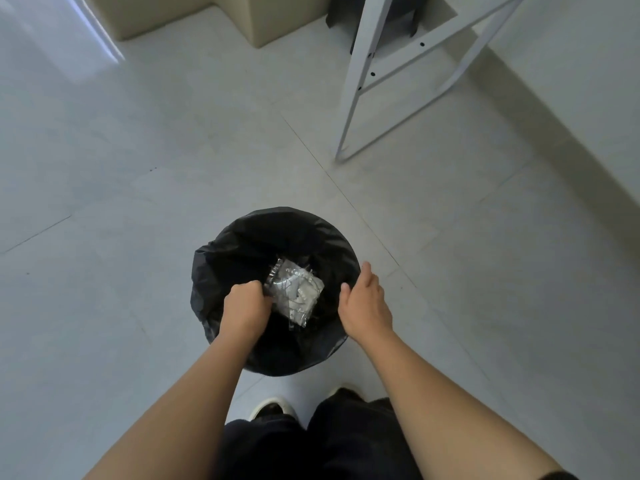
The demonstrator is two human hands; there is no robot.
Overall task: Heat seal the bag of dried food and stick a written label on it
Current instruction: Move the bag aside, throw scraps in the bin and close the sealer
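A clear plastic bag (294, 292) with pale contents hangs over the mouth of a round bin lined with a black bin bag (242, 251). My left hand (244, 304) has its fingers curled round the left edge of the clear bag. To the right, my right hand (365, 303) is held over the bin's right rim with straight, relaxed fingers and holds nothing. Whether it touches the liner I cannot tell.
The bin stands on a pale tiled floor (138, 168). A white metal table frame (363, 81) rises at the upper right beside a white wall. A beige block (273, 19) stands at the top. My shoes (273, 407) and dark trousers are just below the bin.
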